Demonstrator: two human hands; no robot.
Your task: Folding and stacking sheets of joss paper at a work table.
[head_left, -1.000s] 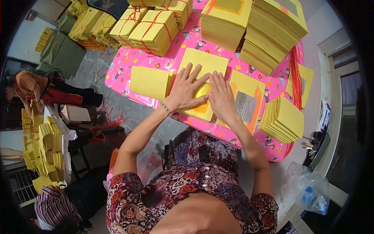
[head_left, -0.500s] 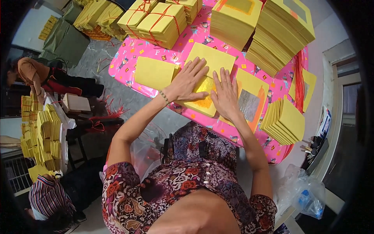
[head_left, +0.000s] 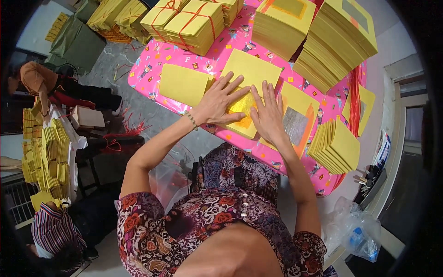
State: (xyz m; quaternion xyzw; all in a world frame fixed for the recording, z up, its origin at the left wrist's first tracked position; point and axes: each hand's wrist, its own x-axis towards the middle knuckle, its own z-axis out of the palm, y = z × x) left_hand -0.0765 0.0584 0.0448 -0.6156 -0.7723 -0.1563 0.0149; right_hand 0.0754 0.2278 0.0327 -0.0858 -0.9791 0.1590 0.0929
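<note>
On the near edge of the pink patterned tablecloth (head_left: 159, 60), we see the left hand (head_left: 214, 104) and right hand (head_left: 268, 113) lying palm down, fingers spread wide, gripping nothing. Beneath them sits the yellow packet with a gold patch (head_left: 241, 105). Against the frame a second ago, the left hand has edged leftward, and we see more gold between the hands.

Our view of the packet is partly blocked by both palms. At the top, the red-tied bundles (head_left: 189, 30) are cut off; we make out at least three. A person in a striped top (head_left: 57, 231) is partly hidden in shadow.

We count two tall stacks (head_left: 279, 37) at the far side, one plain packet (head_left: 254, 64) just beyond the hands, one sheet with a silver square (head_left: 295, 122) under the right wrist, and one fanned pile (head_left: 334, 145).
</note>
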